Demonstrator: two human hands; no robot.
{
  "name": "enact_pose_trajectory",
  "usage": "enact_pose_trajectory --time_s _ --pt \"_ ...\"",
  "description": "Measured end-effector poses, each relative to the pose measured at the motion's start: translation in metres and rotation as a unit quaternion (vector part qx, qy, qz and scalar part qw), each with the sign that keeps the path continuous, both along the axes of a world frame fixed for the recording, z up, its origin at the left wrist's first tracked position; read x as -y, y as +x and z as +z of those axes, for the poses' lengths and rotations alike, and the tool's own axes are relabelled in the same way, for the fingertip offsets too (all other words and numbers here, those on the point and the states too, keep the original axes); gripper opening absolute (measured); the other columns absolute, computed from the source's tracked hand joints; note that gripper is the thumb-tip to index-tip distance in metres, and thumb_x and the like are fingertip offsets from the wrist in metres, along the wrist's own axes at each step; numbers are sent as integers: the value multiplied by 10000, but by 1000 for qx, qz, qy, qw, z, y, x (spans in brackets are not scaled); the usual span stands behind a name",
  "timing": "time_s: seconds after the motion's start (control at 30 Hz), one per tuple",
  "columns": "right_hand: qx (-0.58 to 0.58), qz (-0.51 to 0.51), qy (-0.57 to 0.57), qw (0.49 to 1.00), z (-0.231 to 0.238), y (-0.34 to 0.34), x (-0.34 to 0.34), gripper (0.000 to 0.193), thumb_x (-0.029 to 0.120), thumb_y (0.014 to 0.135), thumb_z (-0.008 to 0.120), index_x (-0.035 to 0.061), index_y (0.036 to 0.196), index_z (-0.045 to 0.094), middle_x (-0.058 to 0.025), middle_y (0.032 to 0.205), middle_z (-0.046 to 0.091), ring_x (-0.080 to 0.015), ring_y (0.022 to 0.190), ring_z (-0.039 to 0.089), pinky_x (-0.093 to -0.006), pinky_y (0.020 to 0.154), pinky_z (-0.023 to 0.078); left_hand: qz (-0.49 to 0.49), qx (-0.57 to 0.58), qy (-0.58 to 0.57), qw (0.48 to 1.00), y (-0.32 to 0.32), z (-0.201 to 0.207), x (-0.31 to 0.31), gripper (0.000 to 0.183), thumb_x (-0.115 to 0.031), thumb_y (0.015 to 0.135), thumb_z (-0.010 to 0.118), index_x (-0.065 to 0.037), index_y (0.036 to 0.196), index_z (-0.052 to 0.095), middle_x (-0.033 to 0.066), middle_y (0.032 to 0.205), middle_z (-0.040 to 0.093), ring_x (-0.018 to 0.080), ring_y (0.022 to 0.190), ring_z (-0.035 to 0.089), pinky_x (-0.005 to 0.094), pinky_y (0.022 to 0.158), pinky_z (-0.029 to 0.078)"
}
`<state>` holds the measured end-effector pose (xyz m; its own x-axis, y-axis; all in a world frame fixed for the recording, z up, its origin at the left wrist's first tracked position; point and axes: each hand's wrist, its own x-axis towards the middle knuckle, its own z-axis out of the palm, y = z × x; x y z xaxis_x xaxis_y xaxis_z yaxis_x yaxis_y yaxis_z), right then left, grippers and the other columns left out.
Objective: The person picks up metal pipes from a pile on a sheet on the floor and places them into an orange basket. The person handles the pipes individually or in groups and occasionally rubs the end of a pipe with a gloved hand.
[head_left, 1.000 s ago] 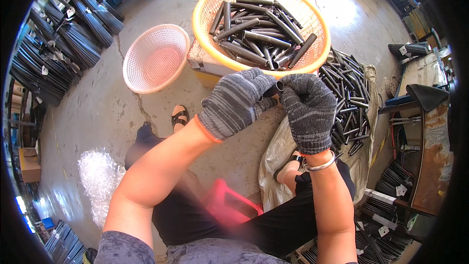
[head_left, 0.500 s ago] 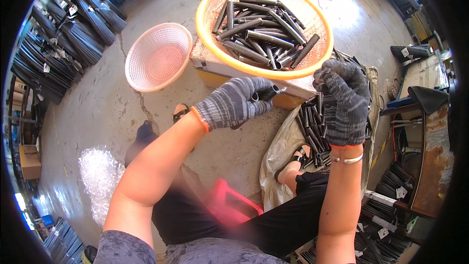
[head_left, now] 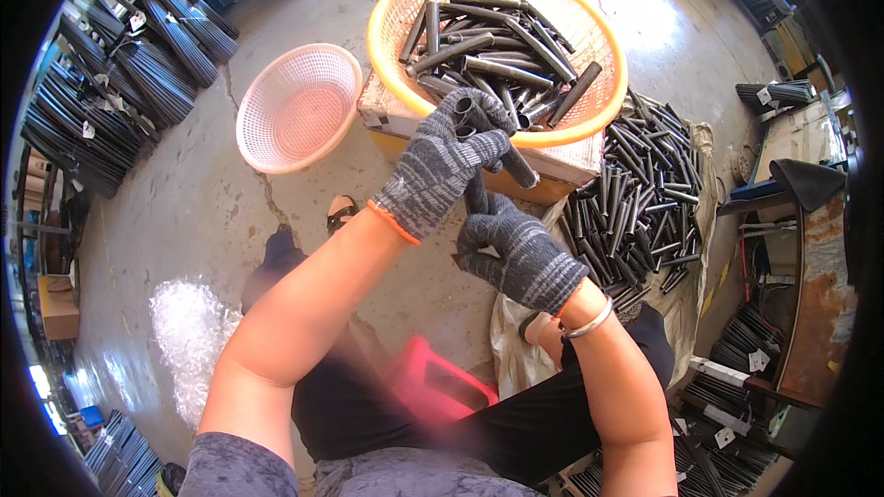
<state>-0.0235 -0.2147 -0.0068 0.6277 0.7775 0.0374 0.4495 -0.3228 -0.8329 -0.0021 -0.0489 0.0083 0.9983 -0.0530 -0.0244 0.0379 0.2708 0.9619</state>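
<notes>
My left hand (head_left: 447,152), in a grey striped knit glove, grips black tubes. One black tube (head_left: 517,164) slants down to the right out of the fingers, its hollow upper end showing by the thumb. A second tube (head_left: 476,195) points down toward my right hand (head_left: 520,258), gloved the same way. The right fingers are curled together just under that tube's lower end; what they pinch, if anything, is too small to make out. Just beyond the hands, an orange-rimmed basket (head_left: 615,115) holds many similar black tubes (head_left: 516,60).
The basket stands on a cardboard box (head_left: 552,166). A pile of black tubes (head_left: 635,193) lies on a woven sheet (head_left: 516,340) at right. An empty pink basket (head_left: 299,110) sits at left on the floor. Below are clear plastic scraps (head_left: 189,340) and a pink stool (head_left: 437,382).
My right hand has come left and down from above the tube pile to beneath my left hand. The left hand has turned upward, and its tubes now point downward.
</notes>
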Motion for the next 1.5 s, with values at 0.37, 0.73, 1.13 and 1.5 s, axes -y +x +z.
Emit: enact_pose_trajectory --time_s 0.37,0.73,1.13,1.5 --pt "-99 19 112 989 24 22 13 170 -18 714 721 36 841 621 -73 927 575 -212 889 554 -329 797 467 96 -23 -26 995 5 18 -35 207 -200 902 619 -41 1032 646 -9 749 569 92 671 524 244 636 466" --pt "-69 -92 122 986 40 30 30 126 -46 799 654 -3 908 608 -65 913 637 -155 844 604 -288 772 501 -52 -18 68 996 -9 25 -15 278 -109 837 688 -41 1105 654 26 916 686 61 789 606 207 671 498" --pt "126 -258 139 948 56 25 24 132 -25 761 683 11 885 655 -95 818 668 -150 708 642 -274 675 516 -44 125 197 971 -6 2 4 283 -74 741 793 -47 989 659 -1 890 653 69 792 588 248 721 510" --pt "133 -261 144 945 48 26 24 141 -29 745 694 20 873 661 -99 754 655 -152 640 618 -282 625 495 -11 183 263 947 -11 6 10 267 -79 716 804 -26 933 656 25 813 623 97 779 592 265 709 506"
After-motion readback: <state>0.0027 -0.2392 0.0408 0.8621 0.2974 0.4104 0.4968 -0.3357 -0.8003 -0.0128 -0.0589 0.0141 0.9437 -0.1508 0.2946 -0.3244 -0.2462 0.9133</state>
